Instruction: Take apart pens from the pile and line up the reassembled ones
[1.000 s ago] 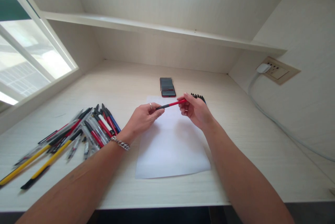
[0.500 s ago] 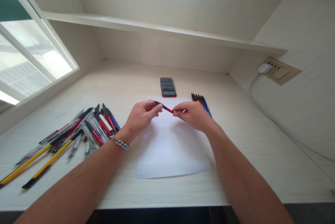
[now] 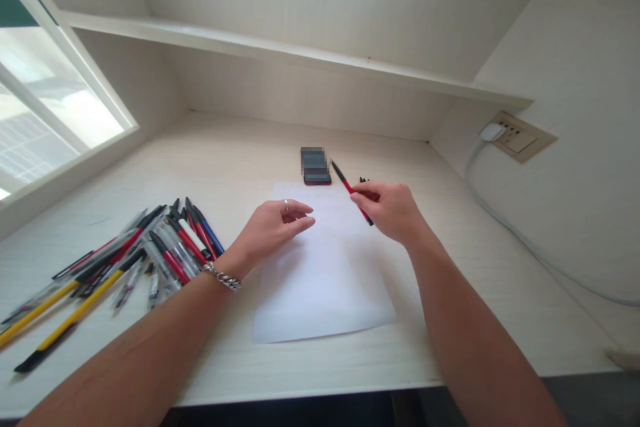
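My right hand (image 3: 393,210) is closed around a red pen with a black tip (image 3: 350,188), which points up and away toward the phone. My left hand (image 3: 273,227) hovers over the upper left of a white sheet of paper (image 3: 320,274), fingers loosely curled and holding nothing. It wears a ring, and a chain bracelet (image 3: 223,277) sits on its wrist. A few sorted pens lie behind my right hand, mostly hidden by it.
A loose heap of red, blue, black and yellow pens (image 3: 125,254) lies on the desk (image 3: 500,294) at the left. A phone (image 3: 315,166) lies beyond the paper. A wall socket with a white plug and cable (image 3: 495,134) is at the right. A shelf runs above.
Both hands held the red pen between them; my left hand has let go, and my right hand has swung the pen to the right, its tip now pointing away.
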A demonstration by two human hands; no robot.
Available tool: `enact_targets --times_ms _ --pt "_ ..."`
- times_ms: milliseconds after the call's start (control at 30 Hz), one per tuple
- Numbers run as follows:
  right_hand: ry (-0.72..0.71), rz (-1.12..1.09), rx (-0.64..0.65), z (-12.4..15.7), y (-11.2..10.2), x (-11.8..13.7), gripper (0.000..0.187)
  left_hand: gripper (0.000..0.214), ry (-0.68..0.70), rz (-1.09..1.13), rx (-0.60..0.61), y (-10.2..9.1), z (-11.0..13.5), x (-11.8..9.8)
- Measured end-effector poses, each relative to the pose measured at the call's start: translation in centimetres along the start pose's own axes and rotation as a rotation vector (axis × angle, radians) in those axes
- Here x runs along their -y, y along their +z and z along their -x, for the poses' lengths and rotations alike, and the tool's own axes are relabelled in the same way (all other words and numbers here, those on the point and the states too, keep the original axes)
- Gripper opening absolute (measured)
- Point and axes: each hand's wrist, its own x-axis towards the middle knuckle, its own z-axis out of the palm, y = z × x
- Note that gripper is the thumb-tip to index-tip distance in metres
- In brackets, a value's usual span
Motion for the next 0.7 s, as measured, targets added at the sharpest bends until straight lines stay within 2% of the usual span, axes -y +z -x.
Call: enact_targets --times_ms 100,167,233,300,400,533,700 --pt "0.231 0.102 -0.173 -0.4 -2.6 -3.8 0.017 0.032 0.035 -0.169 0.026 0.2 0.2 0.1" --pt "0.376 0.195 -0.23 -0.3 -4.0 -6.5 0.018 0.03 0.05 -0.229 0.037 0.2 0.3 0.1" --pt "0.465 0.253 -0.226 -0.1 -4.7 -8.7 0.016 0.029 0.058 -0.264 0.047 0.3 0.3 0.2" --pt "0.492 0.29 -0.218 0.2 -4.7 -10.1 0.014 0.03 0.055 -0.282 0.05 0.3 0.2 0.4" --pt "0.509 0.323 -0.17 0.2 -4.1 -11.0 0.012 0.032 0.039 -0.298 0.061 0.4 0.1 0.7" --pt "0.558 0.424 -0.072 -0.1 -3.5 -10.9 0.014 0.034 0.022 -0.314 0.075 0.4 0.0 0.7" --pt "0.601 0.427 -0.035 -0.2 -3.3 -10.7 0.017 0.033 0.015 -0.334 0.081 0.4 0.1 0.3"
